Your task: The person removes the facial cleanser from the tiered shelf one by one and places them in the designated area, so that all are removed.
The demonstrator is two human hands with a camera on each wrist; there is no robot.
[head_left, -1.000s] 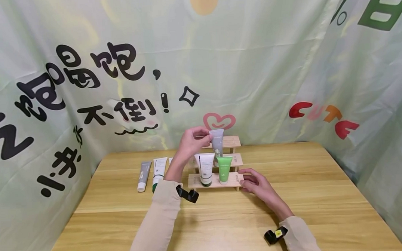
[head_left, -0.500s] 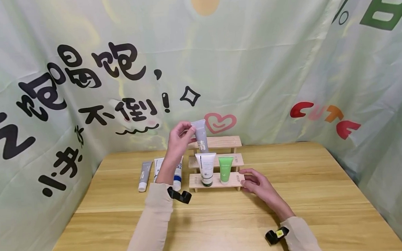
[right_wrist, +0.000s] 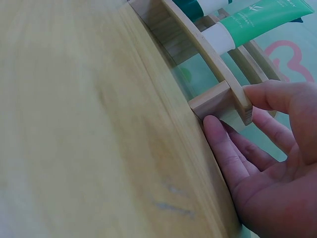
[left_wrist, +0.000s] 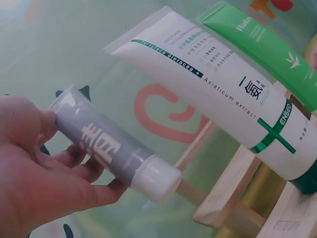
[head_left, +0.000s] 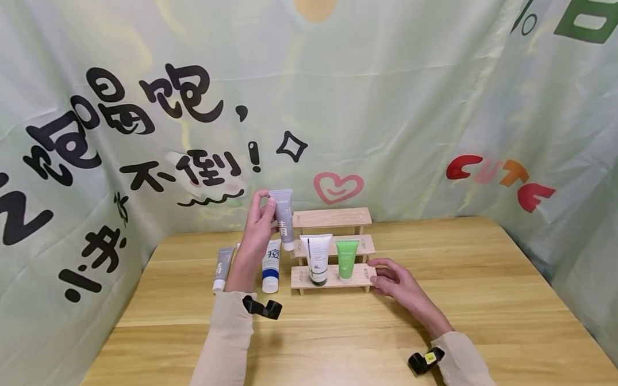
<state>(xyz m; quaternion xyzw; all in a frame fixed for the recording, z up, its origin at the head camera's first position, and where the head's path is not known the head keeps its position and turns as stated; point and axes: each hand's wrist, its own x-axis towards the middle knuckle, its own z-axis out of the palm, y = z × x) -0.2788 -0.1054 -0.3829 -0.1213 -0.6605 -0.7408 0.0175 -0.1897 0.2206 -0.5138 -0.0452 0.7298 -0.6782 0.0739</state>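
Observation:
My left hand [head_left: 258, 224] holds a grey tube [head_left: 284, 217] with a white cap, in the air left of the wooden three-step rack [head_left: 332, 217]. In the left wrist view, its thumb and fingers [left_wrist: 99, 194] grip the tube, cap tilted down to the right. A white tube [head_left: 318, 259] with a dark green cap and a green tube [head_left: 347, 259] stand on the lowest step, caps down. My right hand [head_left: 398, 284] is at the right end of that step. In the right wrist view, its digits [right_wrist: 214, 130] pinch the step's end, one on the edge and another by the leg.
On the table [head_left: 346, 341], left of the rack, lie another grey tube [head_left: 222, 269] and a white tube with a blue band [head_left: 271, 269]. A further tube there is mostly hidden behind my left forearm. A printed curtain [head_left: 398, 108] hangs behind the table.
My left hand has lifted the grey tube off the rack's middle step and carried it left, past the rack's side. The right hand has stayed at the step's end.

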